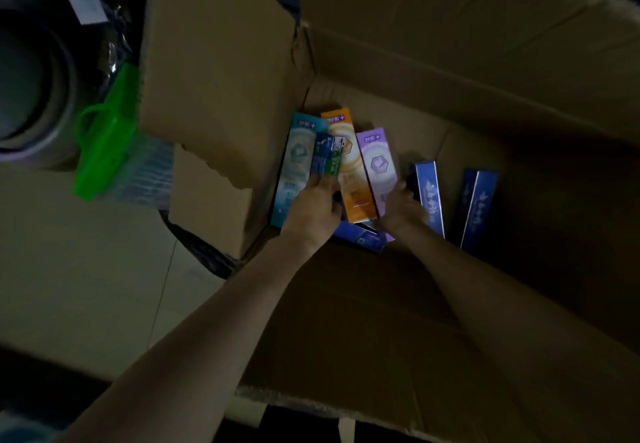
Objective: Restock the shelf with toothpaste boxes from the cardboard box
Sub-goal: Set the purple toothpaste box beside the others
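Pinching a small blue-green carton (pixel 325 158) with left hand (pixel 313 209); right hand (pixel 401 205) pressing on purple carton (pixel 377 169), grip unclear. Deep in the cardboard box (pixel 450 62), near its left wall: toothpaste cartons, probably light, stiff, crushable. Best held across long sides.

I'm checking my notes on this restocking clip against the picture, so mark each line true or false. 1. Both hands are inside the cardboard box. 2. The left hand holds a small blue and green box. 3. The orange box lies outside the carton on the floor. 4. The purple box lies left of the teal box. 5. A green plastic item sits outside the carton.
1. True: the left hand and right hand reach into the cardboard box.
2. True: it grips the blue and green box.
3. False: the orange box lies inside.
4. False: the purple box lies right of the teal box.
5. True: the green plastic item sits left of it.
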The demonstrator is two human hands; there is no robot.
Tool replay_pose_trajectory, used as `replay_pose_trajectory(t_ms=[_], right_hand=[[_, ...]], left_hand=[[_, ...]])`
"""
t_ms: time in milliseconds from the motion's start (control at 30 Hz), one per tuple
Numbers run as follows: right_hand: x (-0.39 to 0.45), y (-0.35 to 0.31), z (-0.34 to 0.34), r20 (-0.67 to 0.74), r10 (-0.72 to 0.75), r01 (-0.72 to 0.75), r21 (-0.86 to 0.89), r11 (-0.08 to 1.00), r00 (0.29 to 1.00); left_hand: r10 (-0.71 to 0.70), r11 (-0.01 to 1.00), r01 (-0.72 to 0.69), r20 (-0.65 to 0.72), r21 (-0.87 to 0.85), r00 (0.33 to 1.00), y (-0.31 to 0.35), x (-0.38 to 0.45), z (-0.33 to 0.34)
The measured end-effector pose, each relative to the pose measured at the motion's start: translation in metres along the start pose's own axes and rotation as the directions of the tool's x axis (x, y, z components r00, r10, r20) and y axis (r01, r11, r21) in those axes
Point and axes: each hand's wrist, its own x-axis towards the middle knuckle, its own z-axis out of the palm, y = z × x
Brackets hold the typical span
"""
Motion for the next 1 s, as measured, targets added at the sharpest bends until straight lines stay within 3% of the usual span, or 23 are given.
replay_pose_trajectory(t_ms=[100, 167, 200, 267, 333, 433, 533, 700, 800, 867, 933, 1000], right_hand=[[-0.022, 0.006, -0.040, 0.089, 0.030, -0.035, 0.051, 0.998, 0.996], [-0.051, 0.012, -0.079, 0.118, -0.002, -0.005, 0.064, 0.998, 0.993], [-0.071, 0.013, -0.100, 0.132, -0.037, 0.026, 0.080, 0.996, 0.991], [-0.115, 0.013, -0.145, 0.130, -0.156, 0.144, 0.099, 0.985, 0.979], [-0.166, 0.004, -0.191, 0.098, -0.302, 0.297, 0.062, 0.953, 0.948], [-0.234, -0.018, -0.258, -0.021, -0.462, 0.463, 0.014, 0.886, 0.887], [-0.289, -0.042, -0.326, -0.136, -0.589, 0.585, -0.067, 0.808, 0.797], [-0.361, -0.090, -0.426, -0.437, -0.657, 0.740, 0.031, 0.672, 0.615], [-0.389, -0.114, -0.474, -0.700, -0.520, 0.823, 0.176, 0.540, 0.490], [-0.400, -0.126, -0.507, -0.788, -0.451, 0.867, 0.200, 0.457, 0.420], [-0.403, -0.139, -0.546, -0.822, -0.417, 0.875, 0.186, 0.448, 0.388], [-0.394, -0.155, -0.584, -0.818, -0.410, 0.866, 0.194, 0.462, 0.402]], left_hand=[[-0.019, 0.999, 0.021, 0.041, -0.047, 0.999, 0.013, -0.010, -0.012], [-0.099, 0.977, 0.119, 0.122, -0.176, 0.988, 0.033, -0.023, -0.031], [-0.164, 0.926, 0.217, 0.190, -0.309, 0.968, 0.045, -0.030, -0.044], [-0.215, 0.710, 0.403, 0.367, -0.577, 0.905, 0.078, -0.047, -0.076], [-0.129, 0.573, 0.440, 0.454, -0.691, 0.882, 0.108, -0.066, -0.110], [-0.006, 0.558, 0.272, 0.325, -0.784, 0.946, 0.145, -0.093, -0.173], [0.136, 0.652, 0.064, 0.200, -0.755, 0.970, 0.177, -0.121, -0.252], [0.462, 0.724, -0.358, 0.028, -0.590, 0.887, 0.247, -0.163, -0.387], [0.575, 0.615, -0.586, -0.207, -0.527, 0.791, 0.295, -0.174, -0.442], [0.565, 0.499, -0.668, -0.376, -0.552, 0.734, 0.317, -0.174, -0.467], [0.530, 0.429, -0.706, -0.476, -0.564, 0.702, 0.330, -0.167, -0.486], [0.493, 0.454, -0.699, -0.498, -0.553, 0.714, 0.337, -0.155, -0.495]])
